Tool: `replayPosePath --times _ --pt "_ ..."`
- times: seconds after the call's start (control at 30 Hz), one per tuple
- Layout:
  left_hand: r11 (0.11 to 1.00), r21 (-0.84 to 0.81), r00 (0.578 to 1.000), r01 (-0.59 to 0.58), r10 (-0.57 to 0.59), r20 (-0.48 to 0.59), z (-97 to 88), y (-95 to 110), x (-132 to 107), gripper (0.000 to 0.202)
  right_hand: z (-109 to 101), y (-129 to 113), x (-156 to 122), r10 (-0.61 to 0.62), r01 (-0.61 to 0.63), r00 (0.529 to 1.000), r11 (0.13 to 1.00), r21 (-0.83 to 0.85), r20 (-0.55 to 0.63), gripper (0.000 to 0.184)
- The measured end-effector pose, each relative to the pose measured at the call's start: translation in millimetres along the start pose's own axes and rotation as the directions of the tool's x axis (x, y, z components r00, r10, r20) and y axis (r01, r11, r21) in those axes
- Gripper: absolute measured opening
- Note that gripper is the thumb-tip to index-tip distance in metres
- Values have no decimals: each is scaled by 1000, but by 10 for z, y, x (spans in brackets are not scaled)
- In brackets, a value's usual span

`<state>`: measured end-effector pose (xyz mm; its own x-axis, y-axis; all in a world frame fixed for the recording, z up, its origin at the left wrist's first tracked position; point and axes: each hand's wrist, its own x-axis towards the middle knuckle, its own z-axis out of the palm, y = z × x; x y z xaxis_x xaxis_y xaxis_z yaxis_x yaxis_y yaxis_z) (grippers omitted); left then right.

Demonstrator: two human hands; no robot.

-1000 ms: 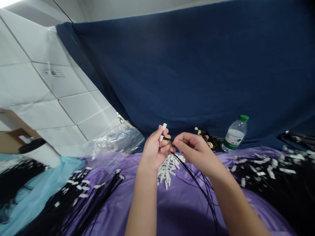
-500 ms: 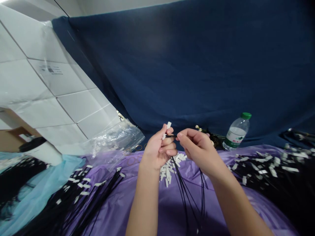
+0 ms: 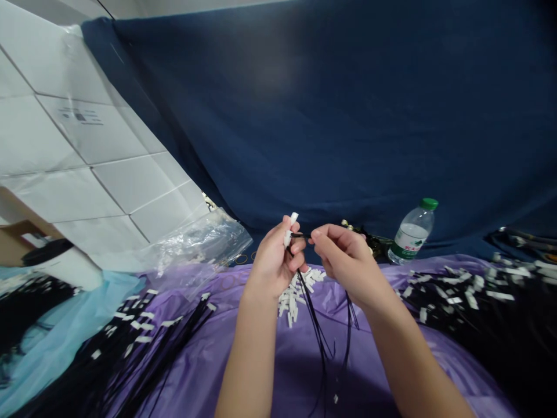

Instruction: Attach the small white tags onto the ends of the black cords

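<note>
Here: big blue cloth (image 3: 348,116) hangs behind. Purple sheet (image 3: 270,371) lies below, black cord piles (image 3: 143,360) left and right on it. Water bottle (image 3: 411,235) stands far right by cloth. Left hand (image 3: 272,264) up over small white clip heap (image 3: 293,296), fingers clamped on white clip (image 3: 290,226). Right hand (image 3: 343,258) fingers pinch black cord (image 3: 311,316) end, just beside clip; cord hangs down to sheet.

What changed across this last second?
The black cords swung from under the right forearm to hang straight down between both forearms. The left hand still holds the white clip, and the right hand still pinches a cord end against it. The bottle stayed put.
</note>
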<state>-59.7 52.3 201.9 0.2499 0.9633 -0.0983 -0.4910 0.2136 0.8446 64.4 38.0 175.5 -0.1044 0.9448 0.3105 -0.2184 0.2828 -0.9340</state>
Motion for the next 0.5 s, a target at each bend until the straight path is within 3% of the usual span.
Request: replayPosePath --times 0.27,0.5 --pt "999 -27 1000 21 -22 -18 26 -7 13 30 -2 -33 41 136 -143 989 972 184 53 40" --pt "994 -81 996 72 -68 55 -14 -46 65 34 -18 -44 24 87 -98 994 980 170 73 37"
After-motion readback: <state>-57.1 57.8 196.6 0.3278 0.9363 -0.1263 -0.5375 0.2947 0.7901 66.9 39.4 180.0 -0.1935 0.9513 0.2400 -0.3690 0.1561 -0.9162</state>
